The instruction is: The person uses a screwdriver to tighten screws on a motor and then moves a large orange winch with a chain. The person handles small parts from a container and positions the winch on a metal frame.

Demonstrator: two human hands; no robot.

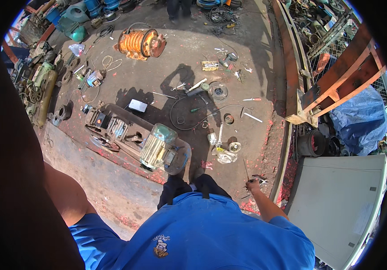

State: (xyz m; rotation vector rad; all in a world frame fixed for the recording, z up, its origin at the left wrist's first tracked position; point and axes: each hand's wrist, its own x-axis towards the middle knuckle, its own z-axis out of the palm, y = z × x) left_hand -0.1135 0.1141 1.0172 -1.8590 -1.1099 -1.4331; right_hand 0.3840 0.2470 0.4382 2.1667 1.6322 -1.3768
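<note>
Motor (157,147), ribbed and green at one end, lies on a long grimy metal base (183,158) just in front of the person in the blue shirt (193,229). Well to the right of the motor I see the right hand (251,184), its fingers closed round the near end of a thin rod (246,169) that points away from the person. A pliers-like tool (262,180) shows right beside that hand; I can't tell whether the two touch. The left arm (67,193) is on the near left side of the motor, its hand out of sight, so I cannot tell how it grips. Between motor and rod there's a crumpled white and yellow bundle (227,156), a round metal part (234,146) and a wrench (220,133). A white box (137,105) sits beyond the motor, a little to its left, and an orange ribbed machine (137,43) stands much farther beyond. Far to the motor's right are a pale cabinet (342,198) and a crumpled blue tarp (360,119).
</note>
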